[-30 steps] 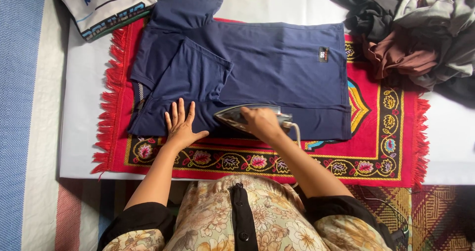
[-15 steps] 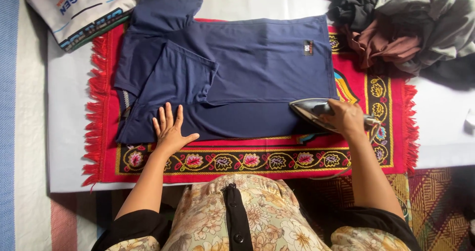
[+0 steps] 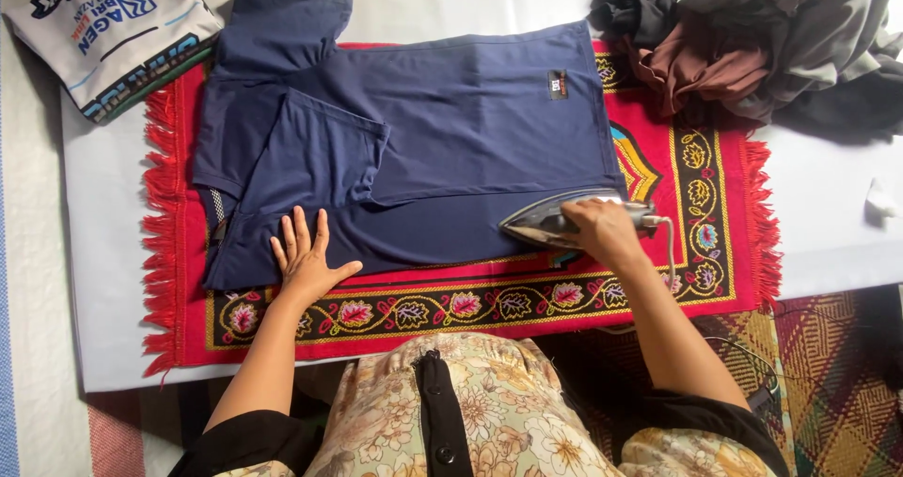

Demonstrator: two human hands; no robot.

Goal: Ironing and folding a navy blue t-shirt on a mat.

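- Navy blue cloth is what lies under both hands: a folded shirt is spread flat on a red patterned mat, one sleeve turned in over the body
- The left hand is laid flat on the lower left edge of the shirt, palm down, fingers stretched out and slightly spread
- The right hand is closed around the handle of a silver iron, whose tip is pointed left onto the lower right corner of the shirt
- A grey cord is seen hanging from the rear of the iron
- A folded grey printed garment is placed at the upper left
- A heap of dark and brown clothes is piled at the upper right
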